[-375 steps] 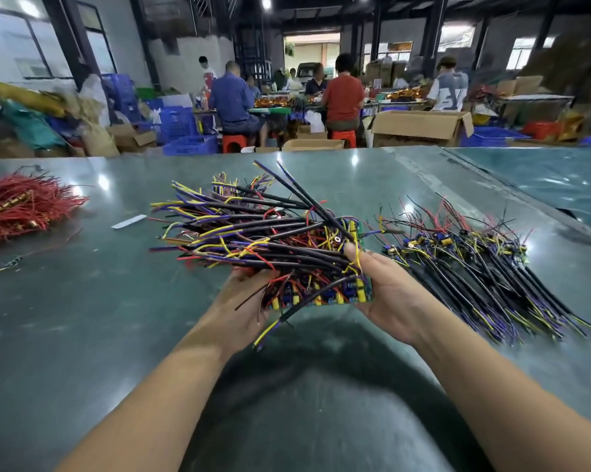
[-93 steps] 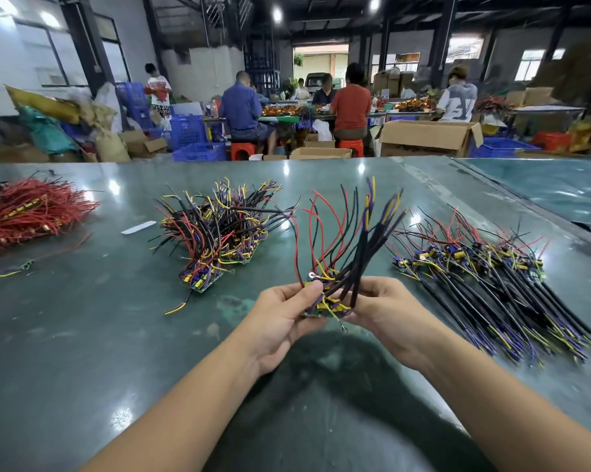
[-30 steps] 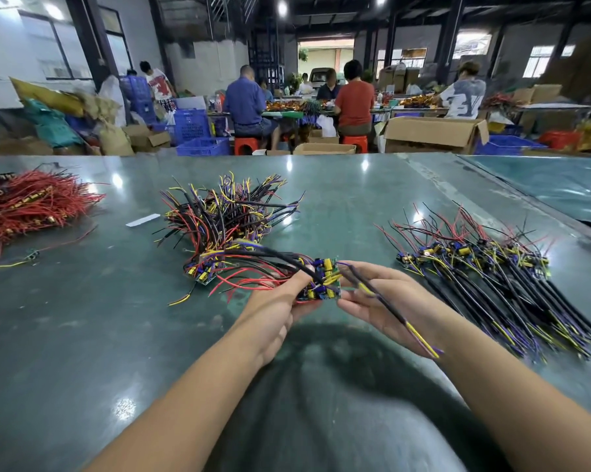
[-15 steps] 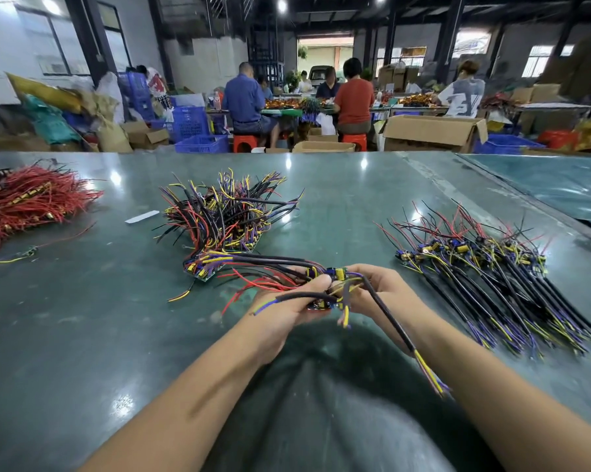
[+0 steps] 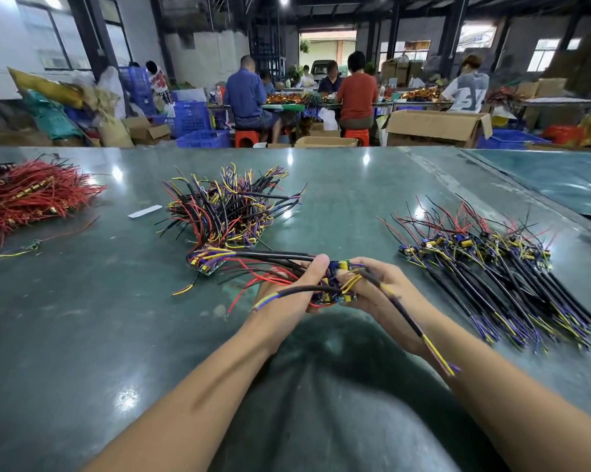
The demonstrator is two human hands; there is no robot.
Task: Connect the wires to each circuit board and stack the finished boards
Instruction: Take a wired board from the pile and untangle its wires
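Gripping a small stack of boards (image 5: pixel 335 287) between them, both hands are meeting just above the counter (image 5: pixel 82 335), near its front edge. The left hand (image 5: pixel 287 298) is curling around the stack from the left, its thumb lying along the top and pressing down on the black and red wires (image 5: pixel 270 267) that are running off leftward. The right hand (image 5: pixel 382 294) is closing on the stack from the right, its fingers bent round the boards' far end. One black cable (image 5: pixel 403 315) is trailing over the right wrist, its yellow and purple ends hanging toward the body; a second is crossing the left hand and ending in yellow and blue tips. Just beyond the left hand, a pile (image 5: pixel 226 216) of wired boards is sitting on the counter, wires bristling upward in black, red, yellow and purple, with one green board showing at its near edge. To the right, well apart from the hands, a row (image 5: pixel 491 260) of boards is lying with long black cables fanning toward the front right. At the far left, red wires (image 5: pixel 25 195) are lying heaped, with a single loose lead just in front of them and a white strip (image 5: pixel 144 211) lying between that heap and the pile. Behind the counter, people are sitting at a table among boxes and blue crates.
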